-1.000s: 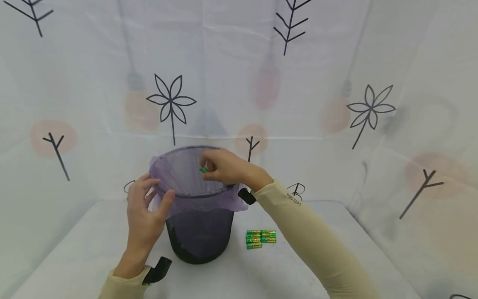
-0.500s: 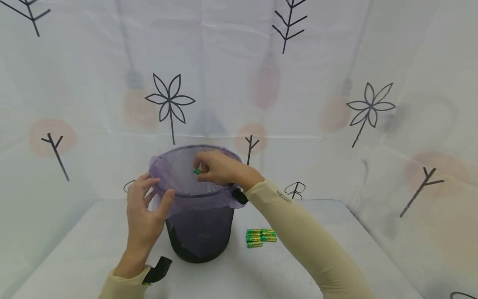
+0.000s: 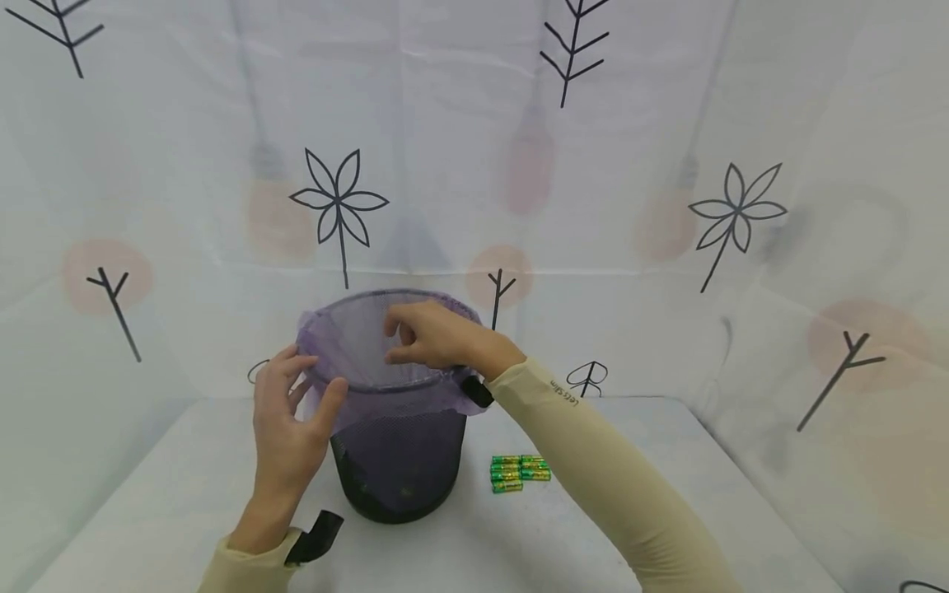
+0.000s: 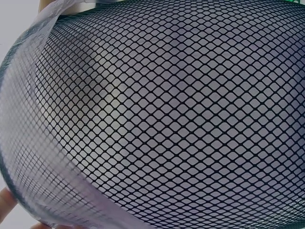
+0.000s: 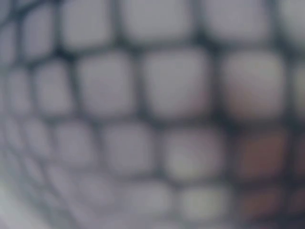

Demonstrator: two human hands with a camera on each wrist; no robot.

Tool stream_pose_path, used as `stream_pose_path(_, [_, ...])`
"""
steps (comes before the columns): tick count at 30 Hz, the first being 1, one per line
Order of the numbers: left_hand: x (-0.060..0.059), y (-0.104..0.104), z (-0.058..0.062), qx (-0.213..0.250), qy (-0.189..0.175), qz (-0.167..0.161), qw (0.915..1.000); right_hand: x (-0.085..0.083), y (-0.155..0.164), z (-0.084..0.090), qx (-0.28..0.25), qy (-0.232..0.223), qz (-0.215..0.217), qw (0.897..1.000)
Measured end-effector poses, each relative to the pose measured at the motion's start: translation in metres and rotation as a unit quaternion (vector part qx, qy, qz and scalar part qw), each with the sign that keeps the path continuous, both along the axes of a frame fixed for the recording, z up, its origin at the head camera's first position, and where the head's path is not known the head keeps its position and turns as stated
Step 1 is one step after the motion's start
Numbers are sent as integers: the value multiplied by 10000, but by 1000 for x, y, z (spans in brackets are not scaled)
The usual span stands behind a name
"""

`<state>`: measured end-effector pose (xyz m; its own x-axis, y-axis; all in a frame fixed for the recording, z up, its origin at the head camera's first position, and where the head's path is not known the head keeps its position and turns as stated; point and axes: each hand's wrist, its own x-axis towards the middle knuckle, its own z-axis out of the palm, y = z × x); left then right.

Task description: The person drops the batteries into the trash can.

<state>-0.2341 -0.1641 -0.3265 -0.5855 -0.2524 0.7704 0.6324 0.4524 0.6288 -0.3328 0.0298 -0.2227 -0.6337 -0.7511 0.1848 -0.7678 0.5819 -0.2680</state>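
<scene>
A black mesh waste bin [image 3: 400,465] stands on the table, lined with a thin purple bin bag [image 3: 400,405] folded over its rim. My left hand [image 3: 292,428] rests against the bin's left side, fingers and thumb spread at the rim; its fingertips [image 4: 6,202] appear at the rim in the left wrist view. My right hand [image 3: 433,333] hangs over the bin's mouth, thumb and fingers parted, no battery visible between them. Right of the bin lie several green and gold batteries [image 3: 507,475] in two columns. The right wrist view is blurred mesh.
A white table [image 3: 549,543] carries everything, with a printed cloth backdrop [image 3: 623,321] behind and at both sides. The right sleeve [image 3: 593,461] passes above the right end of the batteries.
My right hand moved slightly left over the bin and its fingers parted; the green battery it pinched is gone from them. My left hand stayed at the rim.
</scene>
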Motion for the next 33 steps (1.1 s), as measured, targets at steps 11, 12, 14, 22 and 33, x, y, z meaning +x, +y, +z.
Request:
stream_pose_path(11, [0, 0, 0, 114, 75, -11, 9999, 5, 18, 4, -759, 543, 175, 9955])
stream_pose_path(12, [0, 0, 0, 126, 93, -34, 9999, 5, 23, 4, -893, 606, 212, 9939])
stream_pose_path(14, [0, 0, 0, 134, 114, -54, 9998, 7, 33, 4, -1182, 746, 316, 9897])
stream_pose_path(22, [1, 0, 1, 81, 72, 16, 9999, 17, 83, -3, -2027, 1360, 423, 9688])
stream_pose_path(33, [1, 3, 1, 168, 245, -39, 9996, 35, 130, -59, -2042, 1254, -11, 9709])
